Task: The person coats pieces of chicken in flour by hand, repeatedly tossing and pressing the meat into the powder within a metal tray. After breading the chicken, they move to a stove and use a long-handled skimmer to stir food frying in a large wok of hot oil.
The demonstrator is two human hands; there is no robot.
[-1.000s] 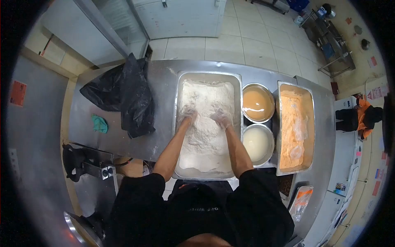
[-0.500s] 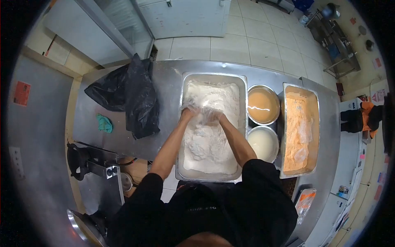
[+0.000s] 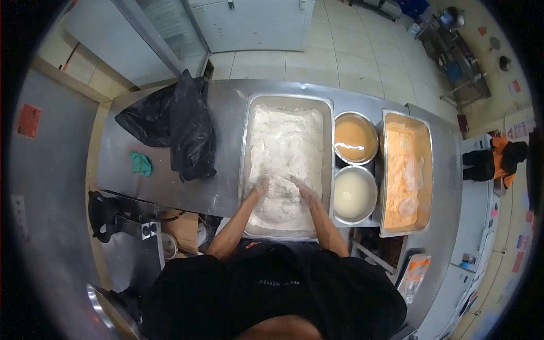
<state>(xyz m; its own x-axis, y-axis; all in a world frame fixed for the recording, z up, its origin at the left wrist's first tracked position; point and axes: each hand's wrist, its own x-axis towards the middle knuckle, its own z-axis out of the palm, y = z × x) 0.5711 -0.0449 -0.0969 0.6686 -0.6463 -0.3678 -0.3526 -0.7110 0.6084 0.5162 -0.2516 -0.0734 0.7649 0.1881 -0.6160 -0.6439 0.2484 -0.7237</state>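
Note:
A deep metal tray [image 3: 245, 164] holds a thick bed of white flour [image 3: 286, 136]. Toward its near half, my left hand [image 3: 259, 188] touches the flour on the left side, its fingertips dusted white. My right hand [image 3: 305, 191] is opposite on the right, fingers stretched out and floury, with a mound of flour between the two hands. Neither hand visibly holds an object; the left fingers are partly lost in the flour.
Right of the tray stand a bowl of orange liquid [image 3: 356, 137], a bowl of pale liquid [image 3: 354, 195] and a tray of orange powder [image 3: 399, 175]. A black plastic bag [image 3: 190, 130] and green cloth [image 3: 140, 163] lie left. Another person [image 3: 498, 158] stands far right.
Both hands have moved back toward my body and lower in the tray. The flour that was falling around them has settled, and the far part of the flour bed now shows uncovered.

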